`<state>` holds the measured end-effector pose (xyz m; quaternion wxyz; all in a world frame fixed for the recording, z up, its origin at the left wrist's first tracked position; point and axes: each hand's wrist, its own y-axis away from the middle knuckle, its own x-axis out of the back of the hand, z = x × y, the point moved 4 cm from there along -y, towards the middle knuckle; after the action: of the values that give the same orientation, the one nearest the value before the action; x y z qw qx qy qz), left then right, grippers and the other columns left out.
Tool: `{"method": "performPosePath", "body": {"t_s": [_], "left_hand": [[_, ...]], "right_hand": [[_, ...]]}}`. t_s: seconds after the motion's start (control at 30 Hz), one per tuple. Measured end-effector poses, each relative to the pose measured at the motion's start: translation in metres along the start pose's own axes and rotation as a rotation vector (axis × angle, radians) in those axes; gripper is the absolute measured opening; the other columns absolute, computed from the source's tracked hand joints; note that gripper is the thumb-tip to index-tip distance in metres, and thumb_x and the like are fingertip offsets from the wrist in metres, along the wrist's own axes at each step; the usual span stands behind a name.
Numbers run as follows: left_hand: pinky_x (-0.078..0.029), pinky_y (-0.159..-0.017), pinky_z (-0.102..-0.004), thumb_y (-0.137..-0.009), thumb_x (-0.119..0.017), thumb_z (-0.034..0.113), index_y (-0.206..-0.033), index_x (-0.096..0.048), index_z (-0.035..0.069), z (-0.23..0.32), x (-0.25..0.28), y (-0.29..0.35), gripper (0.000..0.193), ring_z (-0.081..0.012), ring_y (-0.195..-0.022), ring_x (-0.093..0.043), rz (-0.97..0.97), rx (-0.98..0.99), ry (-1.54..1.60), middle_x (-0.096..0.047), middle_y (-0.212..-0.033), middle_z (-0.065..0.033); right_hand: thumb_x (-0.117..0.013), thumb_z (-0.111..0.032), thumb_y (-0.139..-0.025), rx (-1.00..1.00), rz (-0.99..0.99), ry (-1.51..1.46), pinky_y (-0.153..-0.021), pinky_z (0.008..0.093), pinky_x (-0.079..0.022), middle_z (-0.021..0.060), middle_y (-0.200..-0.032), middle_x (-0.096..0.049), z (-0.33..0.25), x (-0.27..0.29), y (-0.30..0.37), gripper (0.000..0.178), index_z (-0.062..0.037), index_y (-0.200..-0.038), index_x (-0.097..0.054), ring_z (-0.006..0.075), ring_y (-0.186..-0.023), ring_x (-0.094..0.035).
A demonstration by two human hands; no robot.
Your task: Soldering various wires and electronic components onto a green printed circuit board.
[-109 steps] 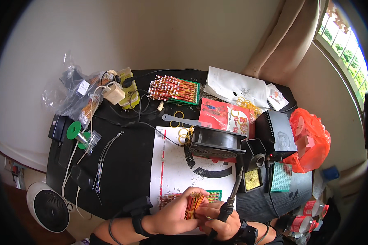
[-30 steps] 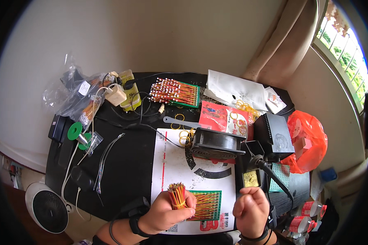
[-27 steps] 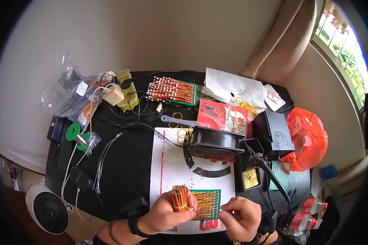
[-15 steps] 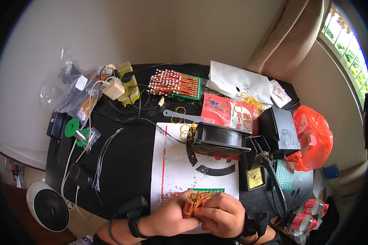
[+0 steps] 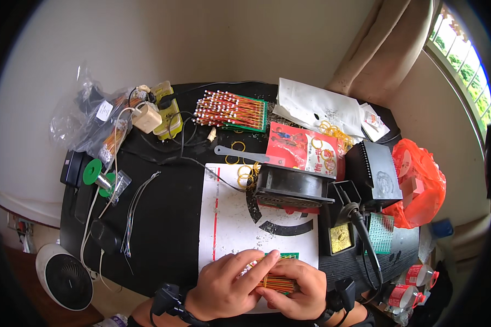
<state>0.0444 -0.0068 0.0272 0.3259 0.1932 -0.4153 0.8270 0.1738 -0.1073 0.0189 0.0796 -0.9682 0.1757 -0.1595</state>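
Note:
Between my hands lies a bundle of red and yellow wires (image 5: 276, 283), turned roughly sideways, with a yellow band around it. White connector tips show at its left end. My left hand (image 5: 221, 286) is closed over that end, fingers stretched across the top. My right hand (image 5: 304, 288) grips the bundle's other end, thumb along the near side. Just beyond the fingers, a strip of green circuit board (image 5: 290, 255) shows, mostly hidden by the hands. Under all this is a white sheet (image 5: 208, 218) with black and red print.
A green board panel with wires (image 5: 232, 111) lies at the back. Rubber bands (image 5: 245, 173) are scattered beside a black fan (image 5: 294, 185). To the right stand a soldering iron (image 5: 357, 218) in its holder, a black box (image 5: 372, 171) and a red plastic bag (image 5: 420, 180). Solder spools (image 5: 93, 171) sit left.
The wire bundle has turned from upright, cut ends facing up, to lying sideways. My left hand has moved over its connector end, and my right hand now holds the other end.

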Motion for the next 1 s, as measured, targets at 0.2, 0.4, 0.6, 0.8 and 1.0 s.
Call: {"method": "performPosePath", "body": {"t_s": [0.2,0.4,0.6,0.8,1.0], "left_hand": [[-0.057,-0.062,-0.0326,-0.071,-0.075,0.01,-0.1,-0.07,0.004,-0.008,-0.006,0.003,0.03,-0.0224,-0.075,-0.067,-0.167,0.083,-0.155,-0.062,-0.1,-0.0068],[-0.056,-0.061,-0.0334,-0.068,-0.076,0.012,-0.096,-0.067,0.005,-0.006,-0.002,0.006,0.03,-0.0225,-0.072,-0.066,-0.212,0.053,-0.136,-0.061,-0.1,-0.008],[-0.056,-0.061,-0.033,-0.066,-0.078,0.012,-0.092,-0.064,0.002,-0.013,0.01,0.0,0.032,-0.0233,-0.07,-0.065,-0.218,0.075,-0.177,-0.06,-0.101,-0.0108],[-0.056,-0.063,-0.0314,-0.089,-0.066,0.012,-0.123,-0.053,0.002,-0.012,-0.009,0.017,0.038,-0.0235,-0.073,-0.066,-0.146,-0.081,-0.257,-0.061,-0.105,-0.0131],[-0.057,-0.059,-0.0319,-0.085,-0.068,0.01,-0.107,-0.064,0.002,-0.005,-0.007,0.005,0.024,-0.0226,-0.069,-0.066,-0.123,-0.165,-0.327,-0.062,-0.098,-0.0102]], "right_hand": [[-0.09,-0.004,-0.072,0.135,0.011,0.112,-0.076,0.0354,-0.061,0.0178,-0.097,-0.072,-0.006,-0.004,-0.008,0.041,0.0028,-0.106,-0.067,0.0282,-0.088,-0.075],[-0.091,-0.008,-0.07,0.011,0.058,0.017,-0.074,0.0347,-0.06,0.0163,-0.098,-0.071,-0.001,-0.009,0.001,0.055,0.0049,-0.113,-0.061,0.0241,-0.086,-0.073],[-0.094,-0.015,-0.07,0.029,0.06,0.006,-0.083,0.0362,-0.059,0.0209,-0.113,-0.066,0.002,0.013,-0.008,0.065,0.006,-0.119,-0.057,0.0263,-0.101,-0.07],[-0.092,-0.015,-0.073,0.095,-0.114,0.093,-0.082,0.0367,-0.061,0.0173,-0.102,-0.073,-0.006,-0.003,-0.015,0.044,0.0037,-0.107,-0.071,0.0289,-0.094,-0.074],[-0.088,-0.003,-0.075,0.032,-0.11,0.028,-0.074,0.0325,-0.063,0.016,-0.1,-0.073,0.0,-0.002,-0.01,0.033,0.0032,-0.103,-0.072,0.025,-0.086,-0.076]]}}
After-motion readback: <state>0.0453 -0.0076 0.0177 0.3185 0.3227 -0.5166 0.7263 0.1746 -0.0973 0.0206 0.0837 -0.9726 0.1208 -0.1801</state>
